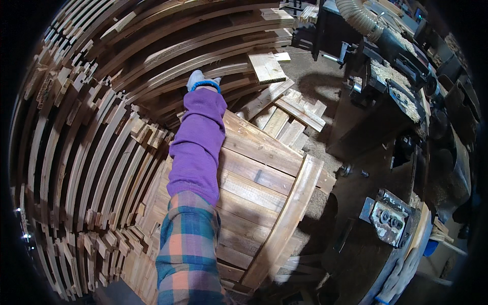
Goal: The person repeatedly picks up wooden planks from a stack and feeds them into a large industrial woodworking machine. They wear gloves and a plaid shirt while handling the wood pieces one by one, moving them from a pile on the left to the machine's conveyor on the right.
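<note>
My left arm, in a plaid sleeve with a purple oversleeve, stretches forward across the picture. At its end my left hand (196, 80), in a pale glove with a blue cuff, reaches in against long wooden boards (223, 69) in the far stack. A thumb-like tip shows on its right side; the other fingers are mostly hidden, so its grip is unclear. At the lower right, my right hand (399, 282), in a similar pale glove, appears to lie along the machine's edge with fingers stretched. Below my left arm is a slatted wooden pallet (305, 185).
Stacked narrow boards (66, 168) line the left side. Short wood offcuts (292, 127) lie beyond the pallet, with a loose block (267, 67) on the stack's corner. On the right stands a dark machine (376, 132) with metal fittings, sawdust and a ribbed hose (358, 18).
</note>
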`<action>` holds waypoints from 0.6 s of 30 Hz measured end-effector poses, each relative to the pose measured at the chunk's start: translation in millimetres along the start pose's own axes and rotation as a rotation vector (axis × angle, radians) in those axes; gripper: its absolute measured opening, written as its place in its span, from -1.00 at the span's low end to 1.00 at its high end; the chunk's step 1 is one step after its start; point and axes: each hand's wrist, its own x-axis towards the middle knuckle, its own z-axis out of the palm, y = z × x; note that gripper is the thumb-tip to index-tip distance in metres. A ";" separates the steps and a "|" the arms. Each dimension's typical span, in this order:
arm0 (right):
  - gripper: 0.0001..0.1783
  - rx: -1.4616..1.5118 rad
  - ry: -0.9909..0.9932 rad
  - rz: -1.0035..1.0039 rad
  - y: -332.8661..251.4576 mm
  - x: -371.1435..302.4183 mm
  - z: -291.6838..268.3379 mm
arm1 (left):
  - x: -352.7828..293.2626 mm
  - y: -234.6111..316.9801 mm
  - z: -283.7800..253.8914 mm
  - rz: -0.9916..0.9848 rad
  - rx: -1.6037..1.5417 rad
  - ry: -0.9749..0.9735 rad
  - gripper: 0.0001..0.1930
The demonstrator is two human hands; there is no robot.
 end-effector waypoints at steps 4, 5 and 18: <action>-0.32 0.043 0.043 -0.071 -8.2 20.0 12.9 | -57.4 15.7 -26.5 0.175 0.096 -0.019 -0.55; -0.31 0.050 0.044 -0.082 -5.2 25.2 17.9 | -76.8 18.2 -36.0 0.139 0.082 -0.084 -0.60; -0.23 0.960 -0.271 -0.395 -104.2 -107.3 -147.8 | -480.1 41.8 -341.1 -0.522 0.238 -0.497 -0.64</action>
